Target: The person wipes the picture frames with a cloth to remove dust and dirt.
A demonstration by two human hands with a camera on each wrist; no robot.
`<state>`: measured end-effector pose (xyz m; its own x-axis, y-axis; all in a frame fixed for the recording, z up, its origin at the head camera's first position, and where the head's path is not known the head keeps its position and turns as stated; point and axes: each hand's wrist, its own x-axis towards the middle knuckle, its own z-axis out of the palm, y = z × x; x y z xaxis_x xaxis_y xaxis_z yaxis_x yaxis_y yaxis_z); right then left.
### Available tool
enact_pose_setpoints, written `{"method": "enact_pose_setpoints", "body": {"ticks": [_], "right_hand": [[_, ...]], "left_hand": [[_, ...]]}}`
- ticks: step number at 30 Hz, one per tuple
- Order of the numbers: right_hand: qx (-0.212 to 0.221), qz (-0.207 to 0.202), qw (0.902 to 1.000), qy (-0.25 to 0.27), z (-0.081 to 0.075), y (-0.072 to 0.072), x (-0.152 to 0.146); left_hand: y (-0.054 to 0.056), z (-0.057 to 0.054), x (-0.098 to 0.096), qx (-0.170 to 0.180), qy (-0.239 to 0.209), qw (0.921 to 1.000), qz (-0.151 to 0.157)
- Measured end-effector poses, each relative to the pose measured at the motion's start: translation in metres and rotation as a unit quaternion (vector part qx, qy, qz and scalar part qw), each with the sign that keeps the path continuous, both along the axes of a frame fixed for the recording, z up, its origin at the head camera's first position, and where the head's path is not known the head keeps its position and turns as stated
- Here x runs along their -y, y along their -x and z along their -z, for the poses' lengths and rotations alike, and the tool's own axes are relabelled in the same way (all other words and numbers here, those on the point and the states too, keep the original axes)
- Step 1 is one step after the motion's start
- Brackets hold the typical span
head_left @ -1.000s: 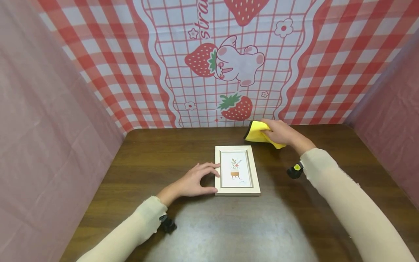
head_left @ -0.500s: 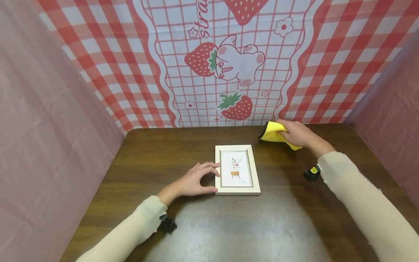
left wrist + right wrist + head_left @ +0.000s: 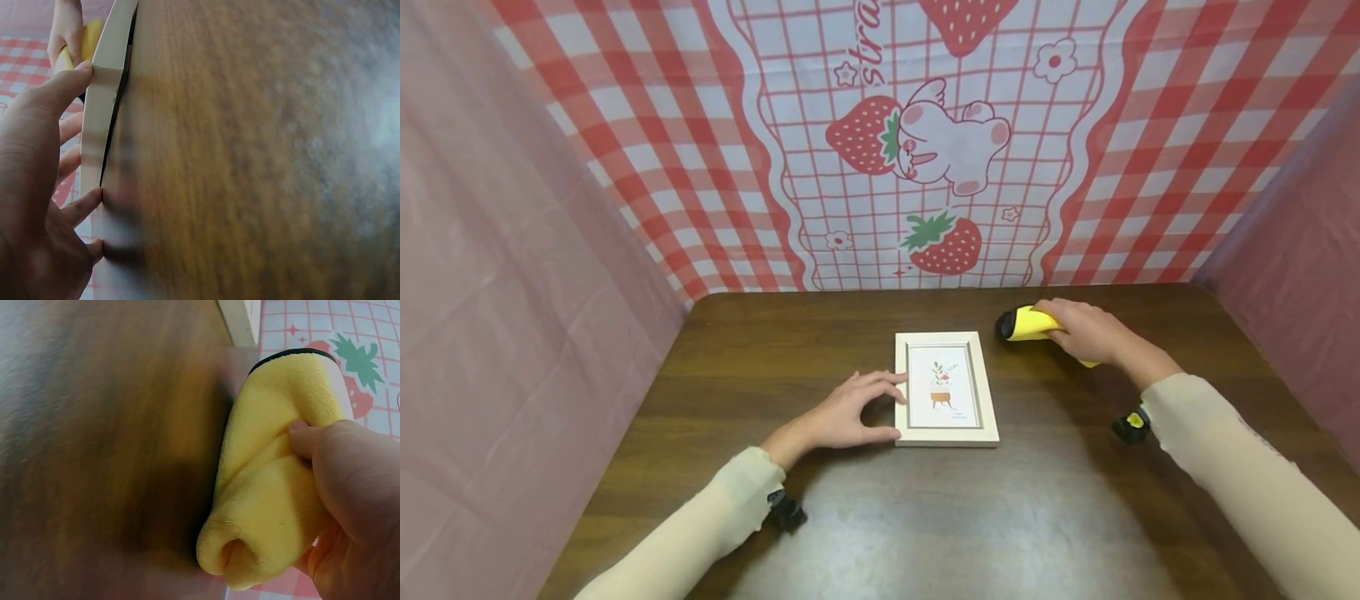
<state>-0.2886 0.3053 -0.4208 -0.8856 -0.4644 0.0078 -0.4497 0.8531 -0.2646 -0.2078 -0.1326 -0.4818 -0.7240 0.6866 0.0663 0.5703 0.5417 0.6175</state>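
Observation:
A cream picture frame [image 3: 988, 392] lies flat on the brown table, holding a print of a potted plant. My left hand [image 3: 850, 412] rests at its left side, fingers spread, with fingertips and thumb touching the border. In the left wrist view the thumb meets the frame's edge [image 3: 102, 100] near a corner. To the right, beyond the frame's upper right corner, my right hand [image 3: 1084, 329] grips a yellow cloth [image 3: 1030, 323] with a dark edge. The right wrist view has the thumb pressed into the folded cloth [image 3: 269, 462], which is rolled over at its near end.
The wooden table [image 3: 775, 333] ends at a strawberry-print checked backdrop [image 3: 865, 225]. Pink curtains hang at the left [image 3: 535, 292] and right [image 3: 1300, 217]. Light glares off the tabletop in front of the frame.
My right hand has moved right with the cloth, then slightly toward me, and the cloth's left end now looks rolled over. My left hand and the picture frame have stayed put.

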Motion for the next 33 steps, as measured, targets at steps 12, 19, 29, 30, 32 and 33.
{"method": "enact_pose_setpoints", "body": {"ticks": [12,19,29,30,32,33], "right_hand": [[-0.010,-0.025,0.9987,-0.042,0.015,-0.024,0.001],[-0.020,-0.037,0.9969,-0.066,0.025,-0.043,0.005],[-0.032,-0.031,0.9968,-0.066,0.031,-0.049,0.008],[-0.032,-0.030,0.9970,-0.064,0.031,-0.048,0.008],[-0.027,-0.024,0.9978,-0.056,0.030,-0.049,0.007],[-0.025,-0.022,0.9982,-0.050,0.030,-0.049,0.007]], "left_hand": [[0.000,0.001,-0.001,0.002,0.000,1.0000,0.000],[0.001,0.001,-0.001,0.003,0.002,1.0000,-0.001],[0.001,-0.002,0.002,0.000,0.002,1.0000,-0.001],[0.001,-0.002,0.002,0.000,0.001,1.0000,0.001],[0.002,-0.002,0.001,-0.001,0.003,1.0000,0.003],[0.002,-0.002,0.001,-0.001,0.005,1.0000,0.004]]}}
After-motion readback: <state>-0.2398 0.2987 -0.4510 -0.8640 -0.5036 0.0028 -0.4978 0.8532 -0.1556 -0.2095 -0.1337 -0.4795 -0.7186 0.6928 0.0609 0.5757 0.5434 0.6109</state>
